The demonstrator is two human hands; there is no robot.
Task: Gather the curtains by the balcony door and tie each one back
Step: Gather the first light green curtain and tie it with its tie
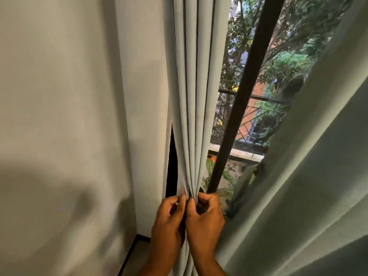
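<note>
Your left hand (169,214) and right hand (205,214) sit side by side, touching, both clamped on the gathered pale grey curtain (195,96), fingers curled round its bunched pleats. That curtain hangs just left of the dark door frame bar (247,92), against the white wall (59,96). A second curtain (308,176) drapes right of the bar, with the balcony railing (256,98) showing between them.
</note>
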